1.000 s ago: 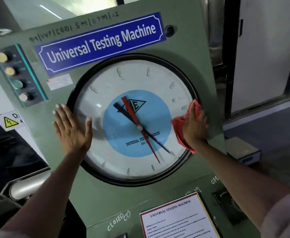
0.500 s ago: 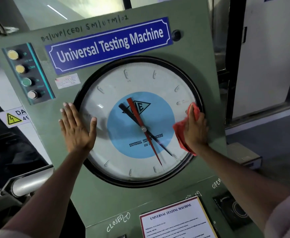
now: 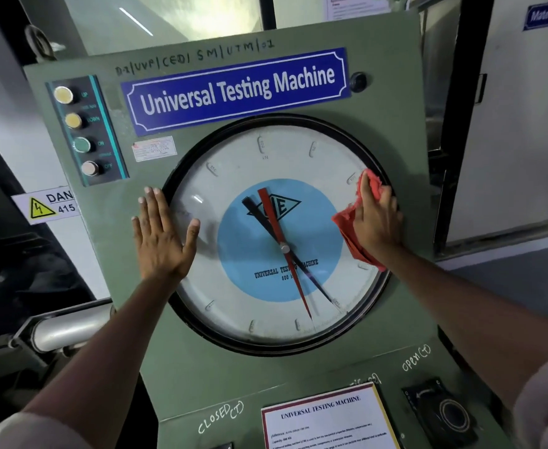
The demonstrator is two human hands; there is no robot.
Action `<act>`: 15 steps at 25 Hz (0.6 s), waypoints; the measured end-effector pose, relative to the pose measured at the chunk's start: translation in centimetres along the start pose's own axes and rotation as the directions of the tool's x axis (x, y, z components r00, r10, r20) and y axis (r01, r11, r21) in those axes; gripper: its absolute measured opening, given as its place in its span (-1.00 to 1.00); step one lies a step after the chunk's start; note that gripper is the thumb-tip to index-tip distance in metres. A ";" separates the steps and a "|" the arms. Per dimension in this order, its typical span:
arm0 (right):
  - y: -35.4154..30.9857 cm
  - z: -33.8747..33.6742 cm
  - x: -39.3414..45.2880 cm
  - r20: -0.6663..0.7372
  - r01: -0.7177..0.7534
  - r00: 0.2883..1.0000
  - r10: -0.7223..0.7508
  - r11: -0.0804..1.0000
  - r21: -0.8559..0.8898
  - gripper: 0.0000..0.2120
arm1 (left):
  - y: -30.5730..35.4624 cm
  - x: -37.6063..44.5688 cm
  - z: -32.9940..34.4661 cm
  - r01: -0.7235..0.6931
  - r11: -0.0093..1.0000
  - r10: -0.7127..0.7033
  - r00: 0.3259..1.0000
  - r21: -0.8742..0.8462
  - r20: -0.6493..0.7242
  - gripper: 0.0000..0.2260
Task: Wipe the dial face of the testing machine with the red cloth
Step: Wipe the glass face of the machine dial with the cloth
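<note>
In the head view, the right hand [image 3: 376, 218] presses the red cloth [image 3: 352, 233] flat against the right side of the dial face [image 3: 250, 176] of the green testing machine [image 3: 392, 102], fingers laid over the fabric near the black rim, with crumpled cloth showing above the fingertips and below the wrist. The left hand [image 3: 162, 236] lies open and empty, fingers spread, palm flat across the dial's left rim, thumb on the glass. A red pointer [image 3: 293, 277] and a black pointer [image 3: 311, 280] cross the blue centre disc, under the blue "Universal Testing Machine" nameplate [image 3: 237, 89].
</note>
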State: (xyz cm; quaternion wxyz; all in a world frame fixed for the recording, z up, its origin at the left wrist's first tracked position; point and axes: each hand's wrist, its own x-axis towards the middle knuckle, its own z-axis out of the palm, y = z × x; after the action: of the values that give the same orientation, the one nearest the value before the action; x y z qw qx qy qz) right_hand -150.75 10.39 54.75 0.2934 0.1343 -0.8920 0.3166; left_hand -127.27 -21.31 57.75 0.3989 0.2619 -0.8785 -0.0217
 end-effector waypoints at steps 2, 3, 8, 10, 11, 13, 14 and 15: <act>-1.9 -0.7 2.7 -0.026 0.020 0.999 -0.020 1.000 0.001 -0.40 | -0.1 0.0 -0.1 -0.015 1.000 0.015 1.000 0.006 0.009 -0.20; -3.7 -1.1 4.1 -0.030 0.072 0.997 -0.072 0.997 0.003 -0.39 | -0.3 0.0 0.0 -0.021 1.000 0.021 1.000 0.006 0.008 -0.20; -10.2 -1.6 5.9 -0.009 0.298 0.954 -0.299 0.952 -0.070 -0.32 | -0.9 0.2 0.3 -0.029 1.000 0.029 1.000 -0.011 0.005 -0.22; -10.2 -1.1 5.6 -0.036 0.266 0.963 -0.268 0.963 -0.052 -0.32 | -1.3 0.2 0.1 -0.044 0.999 0.044 0.999 -0.009 0.024 -0.22; -10.6 -0.9 5.4 -0.060 0.229 0.971 -0.230 0.973 -0.024 -0.33 | -1.6 0.3 0.0 -0.058 0.998 0.058 0.998 -0.004 0.032 -0.23; -12.1 -0.4 5.2 -0.082 0.173 0.982 -0.171 0.985 0.016 -0.33 | -2.0 0.5 -0.3 -0.093 0.996 0.091 0.994 0.019 0.055 -0.22; -13.4 -0.1 5.0 -0.089 0.206 0.975 -0.204 0.979 0.007 -0.32 | -2.3 0.6 -0.5 -0.105 0.994 0.102 0.993 0.033 0.065 -0.22; -14.8 0.1 4.7 -0.087 0.273 0.958 -0.274 0.962 -0.021 -0.31 | -2.6 0.7 -0.7 -0.114 0.992 0.111 0.991 0.044 0.071 -0.22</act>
State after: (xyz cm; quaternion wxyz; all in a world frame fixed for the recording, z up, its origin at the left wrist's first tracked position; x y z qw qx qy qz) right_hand -148.19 -1.20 64.72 0.3745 0.2407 -0.8522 0.2749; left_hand -126.02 -23.72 58.04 0.3626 0.2205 -0.9054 0.0131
